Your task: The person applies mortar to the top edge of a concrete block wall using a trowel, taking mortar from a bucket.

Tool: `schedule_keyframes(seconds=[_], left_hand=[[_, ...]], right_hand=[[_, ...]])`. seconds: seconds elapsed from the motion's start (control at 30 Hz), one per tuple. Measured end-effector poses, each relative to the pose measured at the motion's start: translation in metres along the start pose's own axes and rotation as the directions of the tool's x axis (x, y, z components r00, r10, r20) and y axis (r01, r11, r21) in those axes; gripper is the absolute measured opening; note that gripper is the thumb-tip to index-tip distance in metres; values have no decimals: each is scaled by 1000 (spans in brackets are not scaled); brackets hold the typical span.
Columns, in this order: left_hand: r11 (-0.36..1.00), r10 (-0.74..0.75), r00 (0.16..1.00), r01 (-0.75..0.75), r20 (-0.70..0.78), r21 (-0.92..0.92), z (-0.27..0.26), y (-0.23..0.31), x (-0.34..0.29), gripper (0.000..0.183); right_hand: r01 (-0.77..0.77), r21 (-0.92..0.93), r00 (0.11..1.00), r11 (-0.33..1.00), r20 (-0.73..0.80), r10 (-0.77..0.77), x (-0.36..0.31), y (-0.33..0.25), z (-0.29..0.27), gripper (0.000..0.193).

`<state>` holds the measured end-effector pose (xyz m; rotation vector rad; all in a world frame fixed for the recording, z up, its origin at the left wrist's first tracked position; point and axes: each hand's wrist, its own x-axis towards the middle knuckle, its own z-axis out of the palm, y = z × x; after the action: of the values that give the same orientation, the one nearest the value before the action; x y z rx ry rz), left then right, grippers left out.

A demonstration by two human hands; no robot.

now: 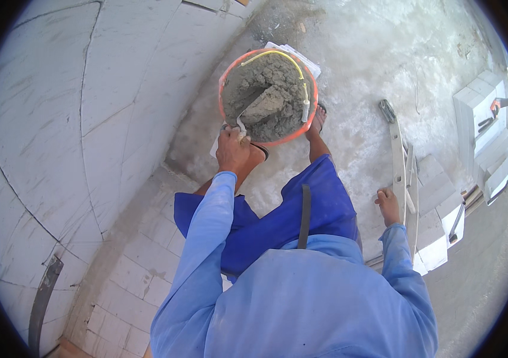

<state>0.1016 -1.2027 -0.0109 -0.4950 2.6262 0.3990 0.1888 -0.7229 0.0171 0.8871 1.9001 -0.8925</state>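
My left hand (234,149) is closed round the handle of a trowel (241,123), whose blade is down in the bucket under wet grey mortar (278,74). The orange-rimmed bucket (315,98) stands on the floor in front of my feet, its yellow wire handle (290,58) lying over the far right of the rim. On the right, my right hand (389,206) hangs with its fingers curled and nothing visible in them. Close beside it is a long pale spirit level (397,161), leaning near stacked white blocks.
A pale block wall (129,89) rises along the left, with a dark strip (45,298) at its lower part. White blocks (433,185) lie to the right, and more blocks (477,107) are stacked beyond, with a red-and-black tool (496,107) on them. Concrete floor (373,65) stretches ahead.
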Motion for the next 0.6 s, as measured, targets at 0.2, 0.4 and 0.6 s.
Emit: schedule_keyframes(seconds=[0.2, 0.4, 0.6], left_hand=[[999, -37, 994, 37, -101, 4, -54, 7, -25, 29], [992, -98, 949, 118, 300, -50, -57, 29, 13, 38], [987, -139, 790, 59, 597, 151, -12, -34, 11, 41]], right_hand=[[10, 67, 1000, 998, 22, -11, -9, 0, 6, 28], [21, 86, 999, 996, 32, -24, 0, 1, 12, 28], [-41, 82, 999, 996, -27, 43, -14, 31, 6, 26]])
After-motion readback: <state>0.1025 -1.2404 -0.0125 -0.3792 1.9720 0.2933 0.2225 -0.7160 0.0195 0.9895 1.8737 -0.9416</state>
